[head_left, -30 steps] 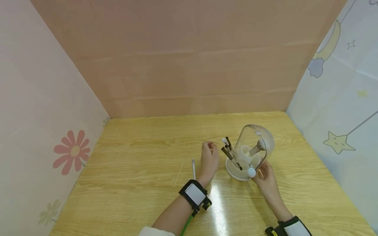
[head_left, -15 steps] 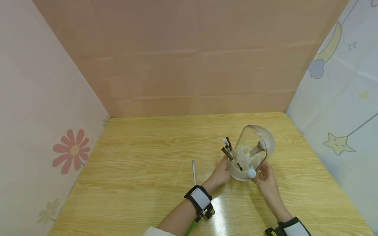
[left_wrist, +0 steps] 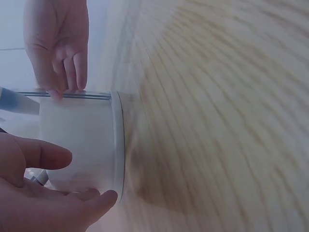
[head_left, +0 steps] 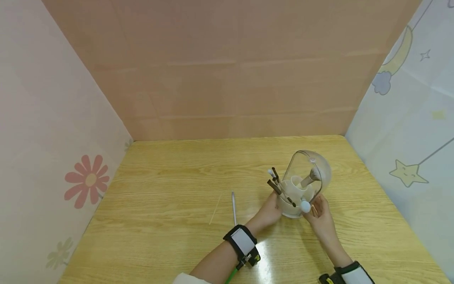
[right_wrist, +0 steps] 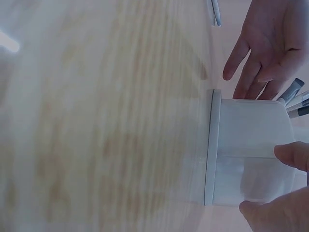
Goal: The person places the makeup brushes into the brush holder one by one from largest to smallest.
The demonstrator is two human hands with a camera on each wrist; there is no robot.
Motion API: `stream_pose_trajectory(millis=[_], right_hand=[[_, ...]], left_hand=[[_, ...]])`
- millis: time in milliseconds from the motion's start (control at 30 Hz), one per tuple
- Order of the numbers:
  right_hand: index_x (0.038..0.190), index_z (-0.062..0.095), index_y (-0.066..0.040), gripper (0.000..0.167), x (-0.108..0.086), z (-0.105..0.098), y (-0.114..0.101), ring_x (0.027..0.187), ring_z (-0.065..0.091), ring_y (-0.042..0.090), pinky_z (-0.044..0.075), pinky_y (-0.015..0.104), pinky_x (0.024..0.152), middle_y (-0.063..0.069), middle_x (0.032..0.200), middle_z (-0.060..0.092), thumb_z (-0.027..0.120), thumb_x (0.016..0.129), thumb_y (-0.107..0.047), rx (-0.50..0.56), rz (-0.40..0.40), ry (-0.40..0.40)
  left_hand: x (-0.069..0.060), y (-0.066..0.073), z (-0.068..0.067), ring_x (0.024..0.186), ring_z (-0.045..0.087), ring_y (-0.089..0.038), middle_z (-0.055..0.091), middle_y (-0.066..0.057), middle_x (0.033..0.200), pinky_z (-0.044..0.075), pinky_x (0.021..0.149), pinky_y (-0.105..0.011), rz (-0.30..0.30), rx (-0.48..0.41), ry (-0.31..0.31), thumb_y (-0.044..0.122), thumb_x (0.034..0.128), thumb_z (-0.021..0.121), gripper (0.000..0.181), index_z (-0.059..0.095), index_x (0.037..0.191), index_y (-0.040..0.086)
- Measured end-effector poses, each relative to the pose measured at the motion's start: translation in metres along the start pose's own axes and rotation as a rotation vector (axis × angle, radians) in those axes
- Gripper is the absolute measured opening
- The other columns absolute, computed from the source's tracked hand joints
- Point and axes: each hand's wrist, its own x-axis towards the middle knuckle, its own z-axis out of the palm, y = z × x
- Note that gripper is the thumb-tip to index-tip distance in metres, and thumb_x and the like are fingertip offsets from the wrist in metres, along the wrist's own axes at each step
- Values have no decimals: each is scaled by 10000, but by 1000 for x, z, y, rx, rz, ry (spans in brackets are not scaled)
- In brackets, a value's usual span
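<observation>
A white makeup brush holder (head_left: 294, 193) with a clear, rounded lid stands upright at the right of the table. Several dark-ended makeup brushes (head_left: 274, 181) lean out at its left, and a fluffy brush (head_left: 309, 178) sits in a cup inside. My left hand (head_left: 268, 211) holds the holder's left side, its thumb over the white wall in the left wrist view. On the opposite side, my right hand (head_left: 320, 219) grips the holder near the lid's edge; some of its fingers are hidden behind. A pale round knob (head_left: 304, 206) shows at the front.
A slim grey pen-like stick (head_left: 234, 208) lies left of the holder, partly behind the left wrist. Farther left is a thin pale stick (head_left: 215, 209). The wood-grain table (head_left: 166, 177) is bordered by a plain back panel and patterned side panels.
My left hand has moved right from beside the holder onto its left side, with its fingers going behind the wall. My right hand has stayed on the holder.
</observation>
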Motion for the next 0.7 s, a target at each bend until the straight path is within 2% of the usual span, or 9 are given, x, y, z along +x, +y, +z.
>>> stream_pose_trajectory(millis=[200, 333, 433, 500, 567, 700], right_hand=[[1520, -71, -46, 886, 1, -1, 0, 1462, 26, 435, 82, 521, 1195, 261, 1582, -23, 584, 923, -29, -25, 27, -11], [1519, -40, -38, 869, 1, 0, -2, 1462, 57, 433, 98, 528, 1192, 261, 1582, 13, 595, 926, -57, -40, 25, 3], [1517, -8, -33, 851, 2, 1, -2, 1461, 82, 431, 111, 531, 1189, 265, 1579, 42, 601, 924, -63, -43, 23, 10], [1518, -8, -31, 857, 2, 2, -2, 1456, 84, 441, 112, 534, 1188, 275, 1576, 42, 606, 919, -59, -43, 22, 10], [1519, -4, -34, 858, 2, 2, -2, 1457, 89, 436, 115, 534, 1187, 274, 1576, 49, 606, 915, -46, -46, 28, 13], [1519, 2, -34, 860, 2, 3, -2, 1456, 99, 435, 118, 532, 1186, 274, 1575, 64, 608, 909, -32, -46, 31, 15]], left_hand=[[-5, 0, 2, 1368, 373, -273, 352, -196, 1480, 364, 1125, -385, 8, 36, 5, -134, 802, 452, 721, 247, 1480, 3], [-7, 2, 2, 1306, 449, -252, 433, -187, 1423, 418, 1081, -368, 59, 17, 24, -177, 776, 425, 693, 310, 1441, -17], [-5, 0, 1, 1314, 447, -251, 442, -188, 1423, 403, 1099, -376, 71, -1, 60, -186, 786, 404, 662, 326, 1423, -22], [-3, -3, 1, 1350, 410, -264, 398, -196, 1459, 370, 1123, -389, 69, -10, 72, -183, 799, 390, 663, 294, 1437, -27], [-1, -6, 1, 1390, 353, -260, 344, -187, 1503, 326, 1150, -385, 49, -7, 64, -171, 815, 386, 679, 255, 1463, -14], [1, -8, -1, 1406, 328, -262, 305, -169, 1541, 316, 1157, -382, 30, 44, 31, -162, 796, 399, 743, 207, 1497, -5]])
